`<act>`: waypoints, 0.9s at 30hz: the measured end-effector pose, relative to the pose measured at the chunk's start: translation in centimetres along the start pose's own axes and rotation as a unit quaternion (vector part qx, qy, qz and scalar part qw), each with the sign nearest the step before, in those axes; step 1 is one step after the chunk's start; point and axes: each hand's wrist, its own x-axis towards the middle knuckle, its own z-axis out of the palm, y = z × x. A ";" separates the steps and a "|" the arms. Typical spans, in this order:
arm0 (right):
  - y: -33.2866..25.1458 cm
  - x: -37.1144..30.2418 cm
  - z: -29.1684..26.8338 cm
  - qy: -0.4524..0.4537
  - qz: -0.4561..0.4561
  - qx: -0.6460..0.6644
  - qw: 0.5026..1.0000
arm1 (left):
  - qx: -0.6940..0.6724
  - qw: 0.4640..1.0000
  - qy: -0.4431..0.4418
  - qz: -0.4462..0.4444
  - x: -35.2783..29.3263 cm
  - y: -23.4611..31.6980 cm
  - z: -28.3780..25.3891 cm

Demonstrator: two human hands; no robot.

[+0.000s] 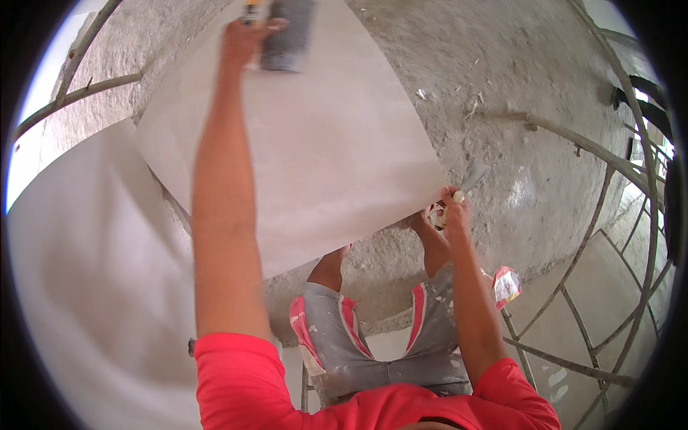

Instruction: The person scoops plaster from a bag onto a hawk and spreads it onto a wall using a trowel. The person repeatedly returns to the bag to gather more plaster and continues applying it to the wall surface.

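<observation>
My left arm stretches far up over a smooth white plastered surface [344, 129]. At its end my left hand [244, 39] is closed round the yellow-and-black handle of a wide trowel. The grey trowel blade [288, 36] lies at the white surface and is slightly blurred. By the lower right corner of that surface, my right hand [456, 211] is closed on a putty knife [471, 175]. Its pale rounded handle end shows at my fingers, and its thin blade points up and right. My fingers partly hide the handle.
A rough grey, dusty surface [494, 79] with white crumbs borders the white one. Bent-looking scaffold poles [588, 147] cross the right side, and more poles [93, 89] stand at upper left. Another white surface [93, 272] fills the left. My bare legs [433, 247] show below.
</observation>
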 end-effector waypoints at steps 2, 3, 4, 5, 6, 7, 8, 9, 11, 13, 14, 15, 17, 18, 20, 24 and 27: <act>-0.3 0.2 -1.1 0.022 0.018 0.010 1.000 | -0.107 0.988 -0.104 0.040 -4.5 11.9 6.3; -0.7 -0.5 0.4 -0.010 0.030 0.006 0.999 | -0.110 0.988 -0.100 0.032 -5.8 11.1 9.2; -0.9 -0.7 0.3 0.025 0.025 0.015 0.999 | -0.062 0.986 -0.153 0.012 -9.5 16.9 11.7; -1.0 -0.9 0.6 0.007 0.025 0.022 0.999 | -0.027 0.991 -0.119 0.059 -13.3 20.1 13.8; -0.9 -1.0 0.7 -0.009 0.026 0.025 0.999 | -0.017 0.985 -0.149 0.081 -16.2 22.5 15.3; -0.7 -0.7 -0.2 -0.011 0.027 0.032 0.999 | -0.059 0.980 -0.180 0.055 -18.9 24.9 15.4; -0.8 -0.2 -0.7 -0.018 0.028 0.032 0.999 | -0.099 0.973 -0.205 0.026 -21.0 26.7 14.8; -0.7 0.1 -0.9 -0.026 0.033 0.033 0.999 | -0.160 0.971 -0.175 -0.013 -22.4 26.7 14.2; -0.4 -0.7 -1.2 -0.028 0.045 0.047 0.998 | -0.269 0.952 -0.116 -0.086 -24.4 23.5 11.8; -0.6 -1.0 -1.1 -0.021 0.050 0.066 0.996 | -0.421 0.894 -0.065 -0.143 -25.7 15.5 8.8; -0.4 -1.2 -1.3 -0.029 0.053 0.076 0.995 | -0.433 0.877 -0.013 -0.209 -26.0 12.7 6.2; -0.3 -1.1 -1.5 -0.038 0.053 0.084 0.994 | -0.434 0.866 0.055 -0.243 -26.4 9.2 4.4; -0.2 -1.4 -1.8 -0.059 0.056 0.100 0.992 | -0.272 0.906 0.161 -0.283 -27.1 3.9 2.3; -0.2 -1.4 -1.8 -0.066 0.055 0.110 0.990 | -0.248 0.919 0.173 -0.253 -26.9 3.9 3.0; -0.2 -1.4 -1.6 -0.070 0.065 0.116 0.989 | -0.178 0.943 0.144 -0.241 -25.6 4.6 5.5; -0.9 -2.0 -0.7 -0.041 0.083 0.090 0.992 | -0.122 0.984 -0.008 -0.127 -24.4 16.7 15.7; 0.0 -1.3 -2.1 -0.077 0.066 0.108 0.989 | -0.080 0.992 -0.078 -0.056 -25.4 27.4 18.0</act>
